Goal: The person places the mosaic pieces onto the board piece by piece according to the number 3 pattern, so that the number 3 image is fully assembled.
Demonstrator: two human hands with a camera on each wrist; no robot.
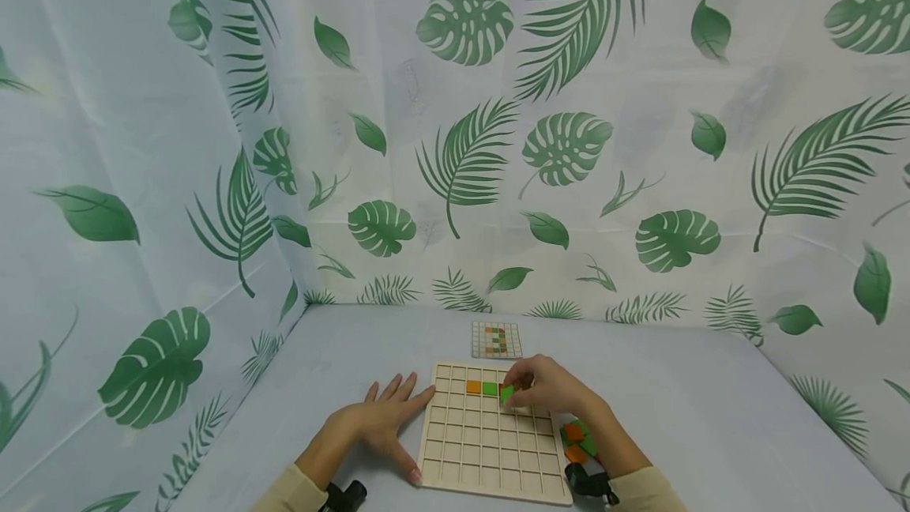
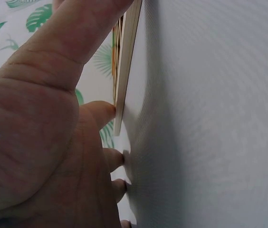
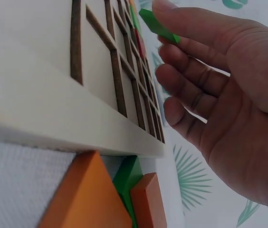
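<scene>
A pale wooden grid board (image 1: 462, 474) lies flat on the table. Along one of its upper rows sit an orange square tile (image 1: 473, 387), a green square tile (image 1: 490, 389) and a red tile, partly hidden by the right hand. Between thumb and forefinger, my right hand (image 1: 547, 385) pinches a green tile (image 3: 158, 25), tilted and held just above the board near the red one. My left hand (image 1: 387, 419) is spread out at the board's left side, its thumb and forefinger touching the edge.
Beyond the board lies a small card (image 1: 496, 340) printed with a grid of coloured squares. Loose tiles in orange (image 3: 89, 197), green and red lie heaped against the board's right edge, below the right forearm. A leaf-patterned curtain (image 1: 569, 259) stands behind the table.
</scene>
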